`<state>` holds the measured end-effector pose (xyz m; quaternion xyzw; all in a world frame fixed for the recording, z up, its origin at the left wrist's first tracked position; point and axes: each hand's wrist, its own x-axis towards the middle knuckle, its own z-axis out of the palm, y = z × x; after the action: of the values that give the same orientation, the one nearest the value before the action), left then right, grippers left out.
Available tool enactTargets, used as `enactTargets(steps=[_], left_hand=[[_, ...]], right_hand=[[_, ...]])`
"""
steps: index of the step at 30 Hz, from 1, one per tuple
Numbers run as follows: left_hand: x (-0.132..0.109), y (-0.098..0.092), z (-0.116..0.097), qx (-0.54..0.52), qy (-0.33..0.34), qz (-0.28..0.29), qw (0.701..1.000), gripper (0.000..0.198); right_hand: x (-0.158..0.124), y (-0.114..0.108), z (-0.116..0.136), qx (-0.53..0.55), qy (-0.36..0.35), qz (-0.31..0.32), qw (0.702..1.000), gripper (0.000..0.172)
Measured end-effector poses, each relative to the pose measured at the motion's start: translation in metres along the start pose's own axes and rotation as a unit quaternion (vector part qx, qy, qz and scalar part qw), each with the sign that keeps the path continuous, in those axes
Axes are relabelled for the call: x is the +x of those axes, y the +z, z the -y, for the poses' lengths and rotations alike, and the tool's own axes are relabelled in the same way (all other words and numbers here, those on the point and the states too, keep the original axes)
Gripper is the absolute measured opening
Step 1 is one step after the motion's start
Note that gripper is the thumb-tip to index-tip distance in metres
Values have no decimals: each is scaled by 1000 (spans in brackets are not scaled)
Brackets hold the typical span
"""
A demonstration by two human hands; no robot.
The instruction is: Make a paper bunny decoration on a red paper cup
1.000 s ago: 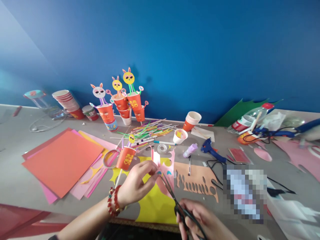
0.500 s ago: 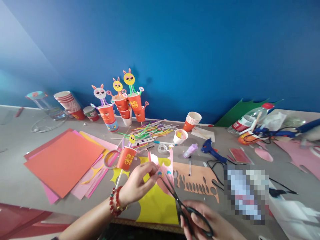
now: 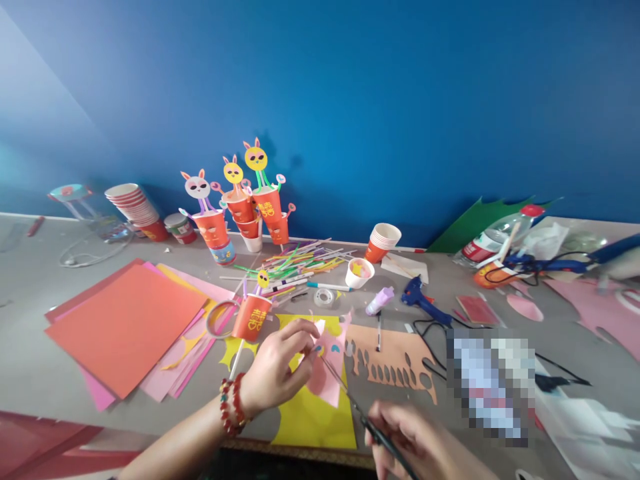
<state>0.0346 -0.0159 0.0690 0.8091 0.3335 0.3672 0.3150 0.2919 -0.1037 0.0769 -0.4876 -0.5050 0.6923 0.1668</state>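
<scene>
Just beyond the left hand, a near red cup bore the gold double-happiness sign 囍; farther off, a stacked red cup carried it too. Beyond the right hand, a bottle's red label seemed lettered, too blurred to read.

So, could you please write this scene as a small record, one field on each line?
Left hand: pinches a pink paper piece with blue marks
Right hand: holds black-handled metal scissors, tips at the pink paper
Under the pink paper: yellow paper sheet with curved cut-outs
Right of it: pale orange paper sheet with oval holes
Beyond left hand: tilted red paper cup with yellow characters
Farther back: pile of thin multicoloured sticks
Backdrop: plain blue wall
</scene>
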Motion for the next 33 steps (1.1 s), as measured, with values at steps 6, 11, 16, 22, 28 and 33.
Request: enactTargets(steps=[6,11,16,22,28,33], left_hand=[[0,0,0,-1,-6,1,1000,13],[1,-4,-1,-96,-48,1,994,14],[2,-5,2,-201,-91,18,975,26],[3,-1,8,-315,-141,25,938,30],[4,2,7,-373,-162,32,913,28],[3,5,6,-379,-168,41,909,32]], right_hand=[[2,-9,4,-35,27,10,999,39],[14,-18,-6,-10,31,46,998,59],[19,-20,-12,1,21,51,998,63],[22,-19,-15,32,0,71,997,67],[24,-20,-23,69,-3,88,994,67],[27,-18,-25,88,-10,84,992,65]])
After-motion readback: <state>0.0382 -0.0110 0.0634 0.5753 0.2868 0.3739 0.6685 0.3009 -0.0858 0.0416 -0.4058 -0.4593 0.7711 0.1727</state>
